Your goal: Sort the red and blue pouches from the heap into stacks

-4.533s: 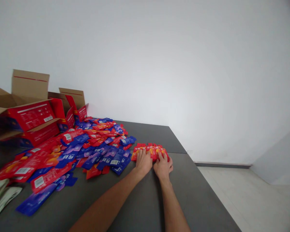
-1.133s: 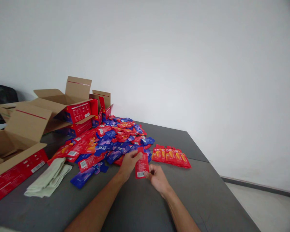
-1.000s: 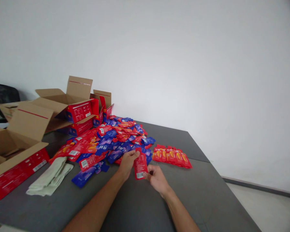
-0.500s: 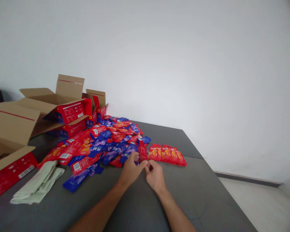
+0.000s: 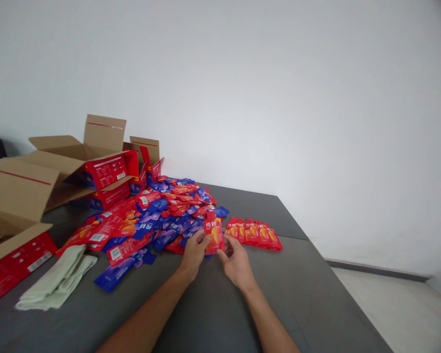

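Observation:
A red pouch (image 5: 214,233) with white characters and a yellow fruit picture stands upright, its printed front towards me. My left hand (image 5: 195,253) pinches it at the left edge, thumb in front. At its lower right corner, my right hand (image 5: 237,262) has thumb and fingers curled around the edge. Just right of it, several similar red pouches (image 5: 253,232) lie in an overlapping row, fronts up. Behind and left of my hands spreads a heap of loose red and blue pouches (image 5: 146,225).
Open cardboard boxes (image 5: 108,171) with red printed sides stand at the left, flaps raised. A folded pale cloth (image 5: 56,279) and a blue pouch (image 5: 113,277) lie at the front left of the dark table (image 5: 220,314). A white wall (image 5: 279,98) rises behind.
The red pouch, narrow and dark before, now shows its printed front. My hands, close together at its lower end before, have moved apart to its two sides.

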`<action>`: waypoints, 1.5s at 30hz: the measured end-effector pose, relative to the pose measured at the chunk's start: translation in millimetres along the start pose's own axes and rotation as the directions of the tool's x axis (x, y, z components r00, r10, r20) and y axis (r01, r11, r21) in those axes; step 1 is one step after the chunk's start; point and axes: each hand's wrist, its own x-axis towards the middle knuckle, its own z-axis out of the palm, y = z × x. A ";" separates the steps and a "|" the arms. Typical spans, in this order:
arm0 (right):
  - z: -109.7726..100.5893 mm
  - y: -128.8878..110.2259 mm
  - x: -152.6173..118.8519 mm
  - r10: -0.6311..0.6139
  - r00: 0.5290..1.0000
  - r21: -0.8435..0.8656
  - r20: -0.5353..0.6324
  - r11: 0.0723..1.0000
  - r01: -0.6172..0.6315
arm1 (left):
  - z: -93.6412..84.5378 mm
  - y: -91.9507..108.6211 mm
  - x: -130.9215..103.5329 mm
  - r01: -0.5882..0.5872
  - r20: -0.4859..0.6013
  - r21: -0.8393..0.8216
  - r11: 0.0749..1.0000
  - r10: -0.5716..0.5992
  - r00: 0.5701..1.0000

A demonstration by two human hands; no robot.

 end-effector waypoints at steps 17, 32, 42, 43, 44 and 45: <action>-46.8 59.6 26.4 -0.078 0.973 -0.408 -0.217 0.913 -0.017 | 87.8 -34.8 54.2 -0.346 0.352 0.493 0.798 0.181 0.918; -57.7 86.6 27.2 0.126 0.959 -0.632 -0.253 0.729 -0.263 | 115.4 -54.4 63.9 -0.450 0.447 0.851 0.269 0.076 0.891; -56.3 100.6 25.4 0.244 0.934 -0.682 -0.261 0.639 -0.357 | 109.3 -59.0 61.4 -0.442 0.440 0.891 0.105 0.047 0.897; -56.0 101.0 25.8 0.256 0.930 -0.677 -0.265 0.638 -0.368 | 110.5 -58.8 61.2 -0.445 0.443 0.890 0.102 0.046 0.895; -55.7 101.2 26.2 0.265 0.926 -0.672 -0.269 0.637 -0.378 | 112.0 -58.6 61.0 -0.445 0.443 0.890 0.102 0.044 0.895; -55.4 101.4 26.5 0.271 0.923 -0.668 -0.273 0.636 -0.385 | 113.6 -58.4 60.9 -0.444 0.442 0.890 0.102 0.040 0.896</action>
